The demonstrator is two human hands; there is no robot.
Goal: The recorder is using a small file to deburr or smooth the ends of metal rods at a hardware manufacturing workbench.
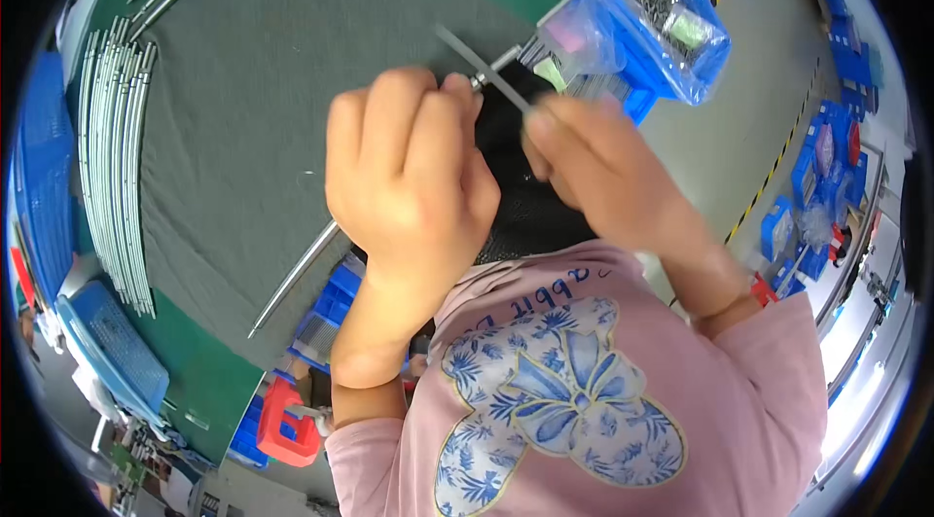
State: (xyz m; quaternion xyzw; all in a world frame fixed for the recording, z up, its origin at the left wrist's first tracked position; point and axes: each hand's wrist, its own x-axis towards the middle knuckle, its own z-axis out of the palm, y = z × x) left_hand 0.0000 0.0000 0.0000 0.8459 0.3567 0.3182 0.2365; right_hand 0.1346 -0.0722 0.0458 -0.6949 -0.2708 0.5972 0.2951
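My left hand (404, 167) is closed round a slim shiny metal rod (297, 274). The rod slants from the lower left, passes under the fist and shows again beyond it at a narrow stepped end. Between the fingers of my right hand (608, 167), slightly smeared by motion, is a thin flat grey metal strip, perhaps a file (482, 67). It crosses over the rod's end just past my left fingertips. Whether the two touch I cannot tell.
A bundle of metal rods (117, 167) lies at the left on the grey cloth (253, 79), with several more at the top left. Blue bins (715, 60) with small metal parts and plastic bags stand at the right. A red holder (287, 425) sits near my left elbow.
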